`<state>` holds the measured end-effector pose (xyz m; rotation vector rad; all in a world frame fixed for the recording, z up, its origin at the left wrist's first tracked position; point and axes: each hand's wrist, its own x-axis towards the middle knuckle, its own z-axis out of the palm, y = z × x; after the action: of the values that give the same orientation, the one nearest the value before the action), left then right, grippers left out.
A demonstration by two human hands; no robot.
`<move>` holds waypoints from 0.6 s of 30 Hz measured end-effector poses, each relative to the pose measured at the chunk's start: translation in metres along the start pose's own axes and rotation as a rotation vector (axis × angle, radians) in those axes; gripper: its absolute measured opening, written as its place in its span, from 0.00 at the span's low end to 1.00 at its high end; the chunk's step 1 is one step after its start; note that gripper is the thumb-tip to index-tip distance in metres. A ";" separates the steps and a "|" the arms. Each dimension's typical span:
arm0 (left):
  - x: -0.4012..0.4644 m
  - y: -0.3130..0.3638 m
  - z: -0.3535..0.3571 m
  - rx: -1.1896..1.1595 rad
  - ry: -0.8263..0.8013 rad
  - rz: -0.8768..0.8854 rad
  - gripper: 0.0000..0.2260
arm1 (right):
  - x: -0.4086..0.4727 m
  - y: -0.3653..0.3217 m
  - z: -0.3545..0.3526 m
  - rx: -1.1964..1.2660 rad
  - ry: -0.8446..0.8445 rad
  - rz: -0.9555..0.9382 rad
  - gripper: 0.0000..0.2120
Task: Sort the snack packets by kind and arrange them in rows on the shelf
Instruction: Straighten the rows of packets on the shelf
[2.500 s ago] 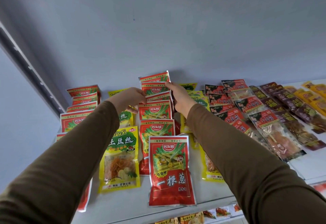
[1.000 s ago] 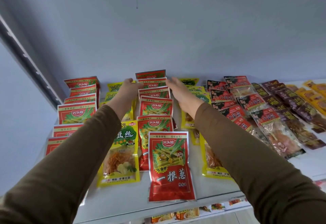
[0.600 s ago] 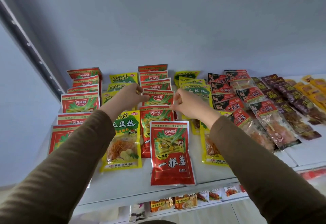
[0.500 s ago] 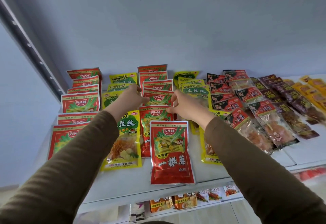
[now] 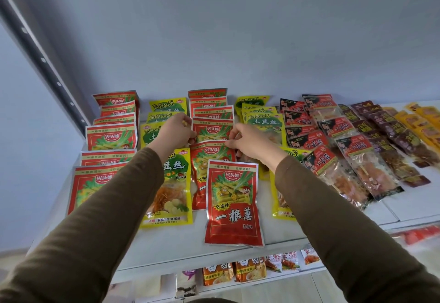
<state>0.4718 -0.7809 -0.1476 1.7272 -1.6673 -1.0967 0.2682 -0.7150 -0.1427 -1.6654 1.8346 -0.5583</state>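
Observation:
Snack packets lie in overlapping rows on a white shelf. A middle row of red packets runs from the back wall to a front red packet. My left hand and my right hand pinch the top corners of one red packet in that row, second from the front. Yellow TuDouSi packets form a row left of it, under my left arm. Another red row lies at the far left, and a second yellow row is right of the middle row.
Black-and-red packets, dark brown packets and orange packets fill rows to the right. A grey wall stands behind and a slotted upright on the left. A lower shelf holds more packets.
Both hands have drawn back from the rear of the middle red row toward me and now grip the corners of a nearer red packet. The view has tilted down.

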 end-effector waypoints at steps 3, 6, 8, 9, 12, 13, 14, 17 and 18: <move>0.001 -0.002 -0.001 0.002 -0.003 0.004 0.12 | 0.002 0.000 0.003 -0.077 0.029 -0.026 0.07; 0.001 -0.002 -0.003 0.008 0.006 0.010 0.11 | 0.005 0.000 0.005 -0.081 0.085 -0.033 0.06; 0.000 -0.001 -0.005 0.031 0.011 0.022 0.10 | 0.008 -0.001 0.006 -0.083 0.126 -0.030 0.06; -0.001 0.000 -0.006 0.051 0.015 0.031 0.09 | 0.010 -0.001 0.006 -0.086 0.144 -0.030 0.06; -0.005 0.002 -0.009 0.198 0.065 0.101 0.10 | 0.014 -0.001 0.006 -0.101 0.176 -0.039 0.06; -0.010 0.005 -0.010 0.291 0.122 0.150 0.12 | 0.015 0.000 0.007 -0.105 0.178 -0.041 0.06; -0.016 0.008 -0.011 0.376 0.190 0.218 0.14 | 0.015 0.001 0.007 -0.107 0.180 -0.044 0.06; -0.051 0.022 -0.008 0.451 0.175 0.446 0.13 | 0.014 0.004 0.005 -0.112 0.193 -0.057 0.06; -0.064 0.024 -0.002 0.469 0.075 0.497 0.13 | 0.014 0.005 0.005 -0.106 0.191 -0.063 0.07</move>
<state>0.4644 -0.7221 -0.1137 1.4454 -2.2643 -0.4292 0.2674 -0.7278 -0.1512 -1.7978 1.9829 -0.6780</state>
